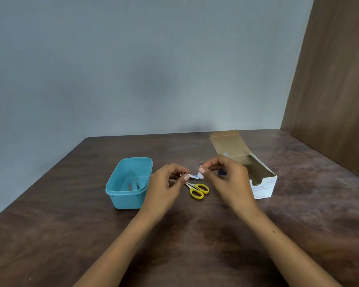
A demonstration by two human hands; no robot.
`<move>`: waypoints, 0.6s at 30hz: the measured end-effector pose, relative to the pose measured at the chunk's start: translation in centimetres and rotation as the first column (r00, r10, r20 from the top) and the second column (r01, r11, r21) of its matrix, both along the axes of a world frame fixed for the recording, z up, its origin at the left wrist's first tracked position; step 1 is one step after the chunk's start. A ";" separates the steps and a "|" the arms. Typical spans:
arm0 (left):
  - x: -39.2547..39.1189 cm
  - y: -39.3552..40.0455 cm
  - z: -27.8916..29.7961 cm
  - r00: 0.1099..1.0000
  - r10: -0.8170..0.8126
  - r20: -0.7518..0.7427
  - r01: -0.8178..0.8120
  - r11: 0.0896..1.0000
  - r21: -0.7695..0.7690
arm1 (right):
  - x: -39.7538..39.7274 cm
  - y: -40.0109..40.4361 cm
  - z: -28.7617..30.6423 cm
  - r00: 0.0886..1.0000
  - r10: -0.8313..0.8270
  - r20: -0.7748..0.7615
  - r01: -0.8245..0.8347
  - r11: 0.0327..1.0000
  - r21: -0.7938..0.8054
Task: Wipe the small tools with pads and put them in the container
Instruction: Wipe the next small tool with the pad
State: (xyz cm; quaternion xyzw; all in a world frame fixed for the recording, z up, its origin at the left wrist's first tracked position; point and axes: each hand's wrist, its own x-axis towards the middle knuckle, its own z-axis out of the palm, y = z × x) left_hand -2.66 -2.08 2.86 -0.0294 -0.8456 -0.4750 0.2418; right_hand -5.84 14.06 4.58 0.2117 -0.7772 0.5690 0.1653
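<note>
Both hands are raised just above the middle of the brown table (71, 235). Between them is a small white and blue pad packet (196, 176): my left hand (168, 183) pinches its left end and my right hand (226, 175) pinches its right end. Small scissors with yellow handles (198, 190) lie flat on the table just below the packet, untouched. A light blue plastic container (129, 183) stands open to the left of my left hand, with a small dark object on its bottom. Part of the packet is hidden by my fingertips.
A white cardboard swab box (263, 183) lies open to the right of my right hand, its brown flap folded back. A grey wall runs behind the table and a brown wooden panel (330, 90) rises at the right.
</note>
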 end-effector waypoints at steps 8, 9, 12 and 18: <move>0.2 0.4 -0.2 0.998 -0.053 0.031 0.050 0.993 0.107 | 0.3 0.1 -0.3 0.998 0.055 0.034 -0.056 0.998 0.016; 0.3 0.5 -0.2 0.997 -0.058 0.046 0.052 0.990 0.128 | 0.3 0.1 -0.4 0.998 0.057 0.036 -0.057 0.998 0.000; 0.3 0.6 -0.3 0.995 -0.084 0.056 0.069 0.973 0.220 | 0.4 0.0 -0.3 0.995 0.082 0.052 -0.079 0.996 -0.050; 0.4 0.6 -0.1 0.991 -0.125 0.051 0.097 0.922 0.374 | 0.3 -0.3 -0.6 0.993 0.100 0.068 -0.099 0.995 -0.008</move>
